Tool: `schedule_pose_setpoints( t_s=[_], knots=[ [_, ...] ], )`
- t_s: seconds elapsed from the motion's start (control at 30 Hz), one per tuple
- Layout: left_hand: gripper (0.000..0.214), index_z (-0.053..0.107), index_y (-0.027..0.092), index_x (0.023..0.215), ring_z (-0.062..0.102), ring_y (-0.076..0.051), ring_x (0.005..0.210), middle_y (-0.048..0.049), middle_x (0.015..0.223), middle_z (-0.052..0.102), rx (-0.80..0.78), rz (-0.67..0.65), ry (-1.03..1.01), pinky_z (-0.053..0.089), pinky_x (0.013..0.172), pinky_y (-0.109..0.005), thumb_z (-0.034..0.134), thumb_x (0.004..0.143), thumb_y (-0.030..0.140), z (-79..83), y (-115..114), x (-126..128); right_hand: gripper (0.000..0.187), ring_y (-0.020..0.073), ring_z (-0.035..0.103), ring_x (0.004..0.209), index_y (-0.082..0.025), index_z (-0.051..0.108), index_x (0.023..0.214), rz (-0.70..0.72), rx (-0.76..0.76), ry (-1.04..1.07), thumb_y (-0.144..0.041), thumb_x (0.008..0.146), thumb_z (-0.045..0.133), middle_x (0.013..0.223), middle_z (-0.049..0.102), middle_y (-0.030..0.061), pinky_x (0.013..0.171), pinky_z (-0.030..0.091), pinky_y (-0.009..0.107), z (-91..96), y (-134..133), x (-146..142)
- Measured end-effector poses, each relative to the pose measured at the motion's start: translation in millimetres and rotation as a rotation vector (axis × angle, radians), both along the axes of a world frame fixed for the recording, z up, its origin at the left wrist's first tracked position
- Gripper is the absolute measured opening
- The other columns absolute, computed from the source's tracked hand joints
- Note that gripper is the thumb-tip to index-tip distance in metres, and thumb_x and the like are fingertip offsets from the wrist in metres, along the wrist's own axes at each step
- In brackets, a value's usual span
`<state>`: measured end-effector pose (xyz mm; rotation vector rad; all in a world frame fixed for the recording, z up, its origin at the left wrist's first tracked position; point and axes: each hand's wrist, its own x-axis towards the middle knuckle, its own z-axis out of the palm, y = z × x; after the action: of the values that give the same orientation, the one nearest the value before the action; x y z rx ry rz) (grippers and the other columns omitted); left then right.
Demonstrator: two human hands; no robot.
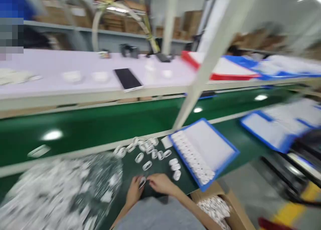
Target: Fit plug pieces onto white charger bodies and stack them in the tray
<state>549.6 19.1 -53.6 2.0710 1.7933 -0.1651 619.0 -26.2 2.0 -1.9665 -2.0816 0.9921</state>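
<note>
My left hand (134, 190) is closed around a small white oval plastic piece with a dark middle (142, 182), held just above the dark green work surface. My right hand (160, 183) is beside it, fingers pinched together at the piece's right edge; whatever may be between those fingertips is too small to make out. Ahead of both hands lie several similar loose white oval pieces (147, 165), some with dark openings. To the right, a few white pieces (177, 175) sit grouped next to a blue-rimmed tray (220, 136) that carries rows of white pieces along its left side.
A clear plastic bag of white parts (50, 193) bulges at the left. An open cardboard box (237, 206) with white parts stands low at the right. Behind runs a green conveyor belt (100, 123), crossed by a slanted pale post (200, 79). More blue trays (265, 129) lie farther right.
</note>
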Motion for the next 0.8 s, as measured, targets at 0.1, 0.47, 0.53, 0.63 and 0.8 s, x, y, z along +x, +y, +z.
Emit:
schedule_pose_setpoints(
  t_s=[0.1, 0.47, 0.53, 0.63, 0.8],
  knots=[
    [0.046, 0.046, 0.016, 0.107, 0.049, -0.009, 0.09, -0.0021, 0.098, 0.052, -0.208, -0.172, -0.19, 0.037, 0.078, -0.016, 0.055, 0.061, 0.016, -3.0, -2.2, -74.5, 0.03, 0.0165, 0.055, 0.085, -0.02, 0.052, 0.098, 0.082, -0.008, 0.055, -0.016, 0.073, 0.036, 0.095, 0.059, 0.0045, 0.072, 0.041, 0.026, -11.5, 9.5, -16.9],
    [0.036, 0.044, -0.003, 0.104, 0.035, -0.026, 0.107, -0.0241, 0.114, 0.038, -0.074, 0.5, 0.061, 0.027, 0.088, -0.033, 0.032, 0.072, 0.007, 4.9, 53.5, -207.4, 0.032, 0.0169, 0.057, 0.079, -0.018, 0.053, 0.097, 0.191, -0.025, 0.202, -0.025, 0.077, 0.029, 0.091, 0.06, 0.0061, 0.067, 0.044, 0.027, -35.3, 2.7, -51.5],
    [0.039, 0.041, 0.001, 0.108, 0.034, -0.025, 0.108, -0.021, 0.115, 0.039, -0.058, 0.527, 0.04, 0.026, 0.089, -0.033, 0.034, 0.07, 0.005, 1.4, 67.3, -224.3, 0.033, 0.0175, 0.057, 0.079, -0.018, 0.054, 0.097, 0.23, -0.048, 0.209, -0.025, 0.076, 0.029, 0.092, 0.06, 0.0066, 0.068, 0.044, 0.028, -35.9, 2.1, -56.1],
    [0.047, 0.038, 0.011, 0.113, 0.039, -0.023, 0.105, -0.0137, 0.111, 0.045, -0.095, 0.536, -0.086, 0.029, 0.087, -0.031, 0.044, 0.067, 0.007, -1.2, 86.4, -238.1, 0.034, 0.0181, 0.056, 0.08, -0.017, 0.054, 0.096, 0.265, -0.067, 0.219, -0.026, 0.076, 0.029, 0.092, 0.06, 0.0072, 0.068, 0.044, 0.029, -35.7, 1.7, -60.5],
    [0.038, 0.043, 0.008, 0.109, 0.051, -0.021, 0.087, -0.0122, 0.092, 0.056, -0.146, 0.591, -0.242, 0.038, 0.075, -0.03, 0.04, 0.072, 0.012, 6.9, 92.7, -238.6, 0.033, 0.0172, 0.056, 0.074, -0.018, 0.053, 0.098, 0.197, -0.042, 0.294, -0.026, 0.075, 0.03, 0.088, 0.059, 0.0072, 0.065, 0.045, 0.03, -39.5, 10.1, -68.4]
  ],
)
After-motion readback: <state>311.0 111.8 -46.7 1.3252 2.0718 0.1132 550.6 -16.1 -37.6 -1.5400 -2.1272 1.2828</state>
